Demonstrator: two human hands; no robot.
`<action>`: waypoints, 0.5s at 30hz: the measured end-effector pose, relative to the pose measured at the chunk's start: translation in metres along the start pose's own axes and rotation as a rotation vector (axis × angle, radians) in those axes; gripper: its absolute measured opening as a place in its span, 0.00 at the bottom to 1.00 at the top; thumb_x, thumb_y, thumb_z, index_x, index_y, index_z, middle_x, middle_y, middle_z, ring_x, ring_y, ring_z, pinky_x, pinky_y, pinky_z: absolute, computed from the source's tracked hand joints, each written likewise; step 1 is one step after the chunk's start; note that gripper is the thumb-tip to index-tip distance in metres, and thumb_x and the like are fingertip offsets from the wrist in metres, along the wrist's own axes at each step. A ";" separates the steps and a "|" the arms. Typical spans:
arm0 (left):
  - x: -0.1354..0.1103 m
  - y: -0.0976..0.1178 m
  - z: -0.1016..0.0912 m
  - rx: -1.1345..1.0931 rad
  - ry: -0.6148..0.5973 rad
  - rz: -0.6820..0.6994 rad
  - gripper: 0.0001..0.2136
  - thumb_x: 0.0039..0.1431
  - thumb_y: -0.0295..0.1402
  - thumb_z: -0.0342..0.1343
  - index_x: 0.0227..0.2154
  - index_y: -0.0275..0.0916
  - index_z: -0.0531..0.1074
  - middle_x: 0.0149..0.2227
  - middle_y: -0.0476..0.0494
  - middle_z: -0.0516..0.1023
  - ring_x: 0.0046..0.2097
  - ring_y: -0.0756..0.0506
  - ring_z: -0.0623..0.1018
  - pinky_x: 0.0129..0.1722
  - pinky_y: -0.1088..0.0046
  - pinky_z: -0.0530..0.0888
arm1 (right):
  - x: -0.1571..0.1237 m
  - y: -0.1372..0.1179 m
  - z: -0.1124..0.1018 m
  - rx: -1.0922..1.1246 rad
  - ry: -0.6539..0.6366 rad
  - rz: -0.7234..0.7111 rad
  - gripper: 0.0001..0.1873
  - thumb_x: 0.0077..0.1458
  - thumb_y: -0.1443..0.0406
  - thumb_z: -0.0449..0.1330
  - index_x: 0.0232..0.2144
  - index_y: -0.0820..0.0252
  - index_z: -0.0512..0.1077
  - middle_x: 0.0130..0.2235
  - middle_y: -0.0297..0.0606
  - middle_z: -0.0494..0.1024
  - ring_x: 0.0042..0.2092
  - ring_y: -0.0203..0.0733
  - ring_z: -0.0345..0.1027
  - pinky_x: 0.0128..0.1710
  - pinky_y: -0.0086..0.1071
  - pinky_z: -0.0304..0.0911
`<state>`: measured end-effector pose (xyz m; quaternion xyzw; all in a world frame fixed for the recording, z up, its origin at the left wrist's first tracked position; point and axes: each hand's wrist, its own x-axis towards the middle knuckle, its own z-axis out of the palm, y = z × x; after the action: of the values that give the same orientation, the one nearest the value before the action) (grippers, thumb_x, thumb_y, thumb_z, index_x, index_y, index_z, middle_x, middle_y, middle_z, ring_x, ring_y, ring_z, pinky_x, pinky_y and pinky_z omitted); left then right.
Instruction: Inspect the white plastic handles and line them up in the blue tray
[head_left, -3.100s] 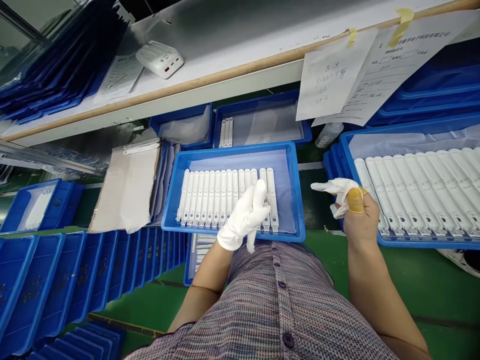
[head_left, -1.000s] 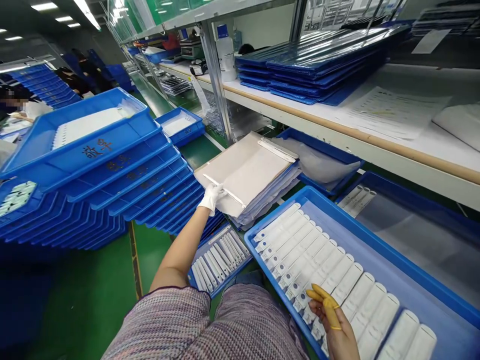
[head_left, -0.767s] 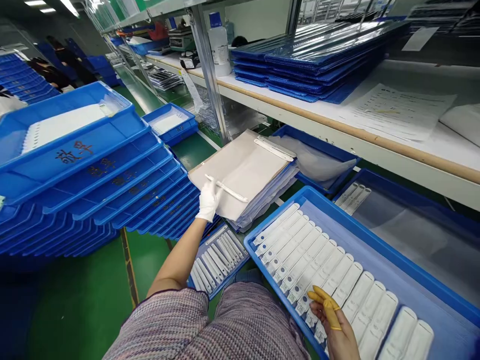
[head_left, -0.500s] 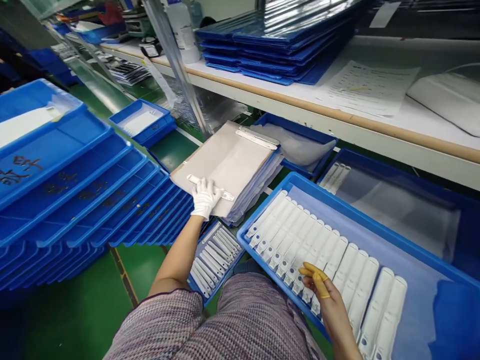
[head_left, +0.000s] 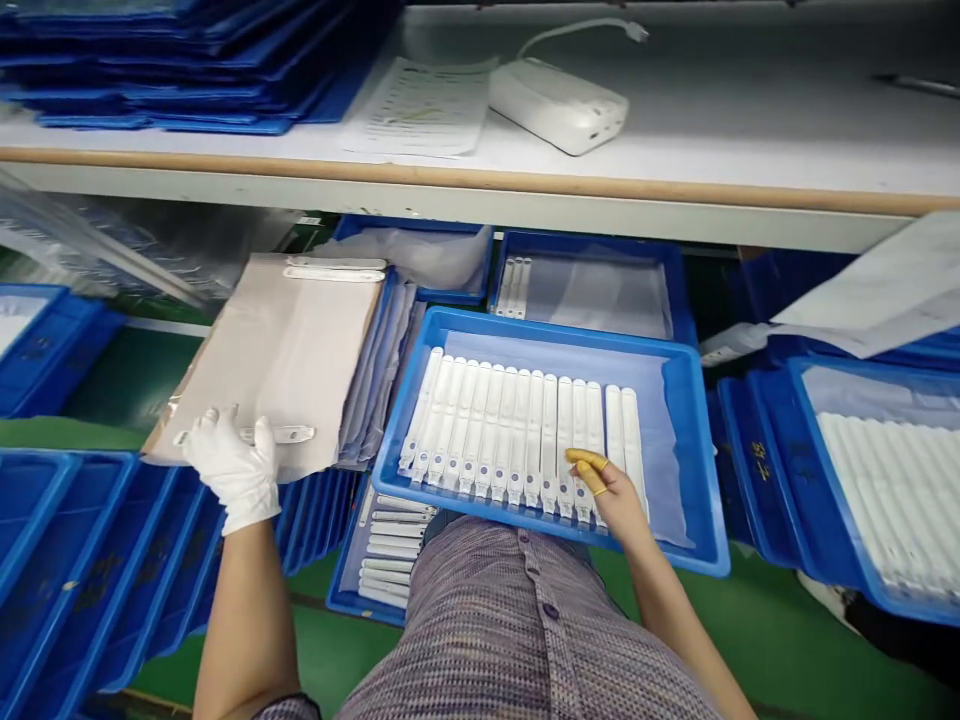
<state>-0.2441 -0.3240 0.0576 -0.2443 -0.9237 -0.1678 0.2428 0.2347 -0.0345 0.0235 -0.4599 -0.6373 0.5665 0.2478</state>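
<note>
My left hand [head_left: 234,462], in a white glove, rests over a slim white plastic strip [head_left: 289,434] on the near edge of a cardboard sheet [head_left: 262,340]. Its fingers are spread and its thumb stands apart. Two similar strips [head_left: 334,270] lie at the sheet's far edge. My right hand [head_left: 606,487], with yellow finger cots on thumb and forefinger, hovers over a blue tray [head_left: 705,470]. Thumb and forefinger are slightly apart, with nothing visible between them. A row of white strips [head_left: 499,425] lies on the tray's pale liner, near the right hand.
Under the cardboard is a pile of liner sheets [head_left: 375,385]. A lower tray of strips [head_left: 394,550] sits by my lap. Stacked blue trays [head_left: 82,560] stand left; another filled tray [head_left: 889,490] is at right. The bench edge [head_left: 480,180] crosses ahead, bearing a white box-shaped device [head_left: 559,100].
The view has swung right, bringing the right-hand trays and the whole white device into sight. My left hand stays at the strip on the cardboard; my right stays over the tray.
</note>
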 end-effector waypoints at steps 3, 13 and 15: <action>-0.021 0.056 -0.014 -0.193 -0.008 0.194 0.24 0.67 0.41 0.50 0.63 0.37 0.67 0.64 0.35 0.71 0.66 0.34 0.70 0.66 0.50 0.68 | -0.002 0.021 -0.053 -0.287 0.334 -0.114 0.23 0.59 0.48 0.58 0.45 0.58 0.78 0.48 0.47 0.81 0.52 0.53 0.73 0.59 0.52 0.64; -0.033 0.209 0.023 -0.393 -0.600 0.473 0.27 0.69 0.27 0.39 0.70 0.36 0.54 0.66 0.39 0.68 0.68 0.45 0.66 0.69 0.65 0.64 | -0.002 0.072 -0.155 -0.667 0.331 0.171 0.43 0.59 0.47 0.53 0.68 0.68 0.61 0.61 0.60 0.70 0.61 0.66 0.66 0.58 0.56 0.64; -0.012 0.234 0.041 -0.268 -0.717 0.534 0.27 0.66 0.24 0.41 0.68 0.32 0.57 0.64 0.36 0.71 0.65 0.44 0.70 0.69 0.65 0.62 | 0.001 0.078 -0.152 -0.635 0.297 0.193 0.40 0.60 0.48 0.51 0.66 0.66 0.64 0.57 0.59 0.74 0.58 0.65 0.69 0.56 0.54 0.66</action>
<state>-0.1253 -0.1179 0.0617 -0.5454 -0.8243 -0.1220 -0.0910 0.3854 0.0362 -0.0148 -0.6492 -0.6923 0.2880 0.1276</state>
